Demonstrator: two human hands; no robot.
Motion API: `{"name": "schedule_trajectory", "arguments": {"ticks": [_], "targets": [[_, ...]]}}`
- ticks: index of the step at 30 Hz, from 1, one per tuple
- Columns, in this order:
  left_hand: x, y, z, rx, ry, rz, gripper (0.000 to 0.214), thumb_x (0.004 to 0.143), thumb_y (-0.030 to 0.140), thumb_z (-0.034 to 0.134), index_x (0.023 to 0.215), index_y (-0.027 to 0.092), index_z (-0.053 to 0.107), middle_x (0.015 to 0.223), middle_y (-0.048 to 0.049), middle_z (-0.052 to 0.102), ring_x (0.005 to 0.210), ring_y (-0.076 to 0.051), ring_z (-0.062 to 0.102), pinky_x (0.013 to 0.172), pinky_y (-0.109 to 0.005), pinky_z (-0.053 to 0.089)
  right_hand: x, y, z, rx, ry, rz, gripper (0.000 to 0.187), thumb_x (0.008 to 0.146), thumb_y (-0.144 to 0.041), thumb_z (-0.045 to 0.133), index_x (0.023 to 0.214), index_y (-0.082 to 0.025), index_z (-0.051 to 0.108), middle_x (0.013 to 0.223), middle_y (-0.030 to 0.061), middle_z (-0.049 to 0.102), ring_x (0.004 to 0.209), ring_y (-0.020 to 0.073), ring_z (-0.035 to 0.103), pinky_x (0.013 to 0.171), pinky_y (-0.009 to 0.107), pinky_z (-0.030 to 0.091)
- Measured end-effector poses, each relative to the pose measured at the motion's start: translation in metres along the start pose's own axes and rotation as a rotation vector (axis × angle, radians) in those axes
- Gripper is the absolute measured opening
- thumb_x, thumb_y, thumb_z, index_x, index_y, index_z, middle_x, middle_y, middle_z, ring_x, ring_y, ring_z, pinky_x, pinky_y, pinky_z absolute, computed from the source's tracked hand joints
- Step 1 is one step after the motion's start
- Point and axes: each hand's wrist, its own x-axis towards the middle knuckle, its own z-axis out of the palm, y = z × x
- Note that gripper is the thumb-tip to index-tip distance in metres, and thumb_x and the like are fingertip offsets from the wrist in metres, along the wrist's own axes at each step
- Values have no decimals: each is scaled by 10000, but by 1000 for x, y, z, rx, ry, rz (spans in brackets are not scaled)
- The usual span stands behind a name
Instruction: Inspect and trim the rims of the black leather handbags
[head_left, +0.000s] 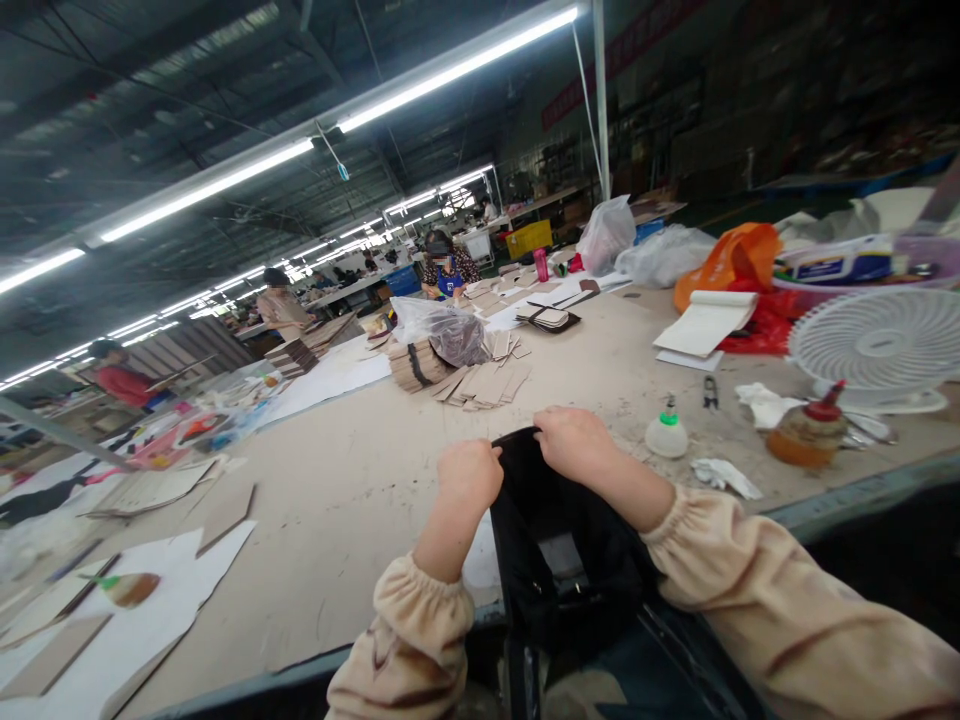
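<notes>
A black fabric bag (525, 560) hangs over the near edge of the worktable, its mouth spread toward me. My left hand (470, 474) is closed on the left side of its rim, with the thumb and fingers pinching the edge. On the other side my right hand (574, 440) grips the same rim near its top. Inside the bag the lining is dark, with a paler patch lower down. Small metallic glints show on the lower part. The bag's bottom runs out of view near my lap.
Stacked tan pieces (480, 385) lie ahead beside a clear plastic bag (442, 325). To the right are a green-collared bottle (666, 432), a glue bottle (810, 430), a notepad (709, 322) and a white fan (881, 340). Another glue bottle (131, 589) lies left. Co-workers stand farther back.
</notes>
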Motion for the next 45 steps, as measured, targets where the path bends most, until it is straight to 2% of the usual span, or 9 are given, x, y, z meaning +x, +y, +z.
{"name": "schedule_trajectory", "arguments": {"ticks": [3,5,8,11,21,31,38,42,45], "targets": [[-4,-1,2,-35,60,-26,284,857,386,413,845,184,612,763,-82,643,740,-218,610,648,-313,431,0,1,0,1,1,-3,227,822,-260,434,860,-168,638,905,89,654,840,211,603,672,270,422],[-7,-2,3,-86,156,-31,218,832,379,478,890,197,582,806,-59,623,765,-202,590,663,-301,421,-1,1,-1,9,-8,-8,227,824,-263,434,868,-171,637,916,89,654,850,211,601,680,272,421],[-10,-2,3,-189,310,85,151,778,299,581,906,223,561,905,-36,572,842,-179,549,705,-280,409,-1,0,-3,20,-33,-5,240,835,-271,426,895,-171,636,942,96,650,875,213,596,705,278,420],[-8,-1,3,-256,367,208,113,750,235,614,859,230,582,909,-23,538,853,-166,521,728,-273,402,-1,0,-6,28,-70,21,261,847,-281,416,935,-166,633,974,109,643,907,211,588,736,274,415],[8,0,10,-256,388,276,64,732,220,632,796,214,628,851,-23,538,804,-164,508,764,-308,401,-1,1,-3,31,-26,6,247,833,-268,418,902,-165,632,939,102,649,869,217,595,695,280,424],[14,2,12,-344,378,256,57,700,226,659,745,191,655,852,-30,521,830,-165,510,768,-306,423,-1,1,-3,41,-46,2,262,838,-277,403,924,-170,626,956,104,643,884,216,588,722,289,416],[16,-1,16,-460,357,334,43,723,170,609,687,172,631,849,-29,537,832,-149,524,779,-285,439,-1,2,-4,38,-44,5,257,840,-273,405,920,-176,629,961,94,644,896,212,587,714,279,421],[16,0,17,-518,387,283,60,733,144,582,683,166,607,906,-40,577,881,-154,545,831,-298,438,-2,1,-5,39,-67,14,258,848,-282,407,934,-179,628,971,101,643,912,212,586,733,277,420],[16,2,18,-514,348,242,58,752,150,560,733,172,611,873,-31,615,838,-144,566,794,-283,445,-2,1,-5,44,-53,5,247,846,-279,415,917,-177,629,956,98,647,898,215,590,728,283,421]]}}
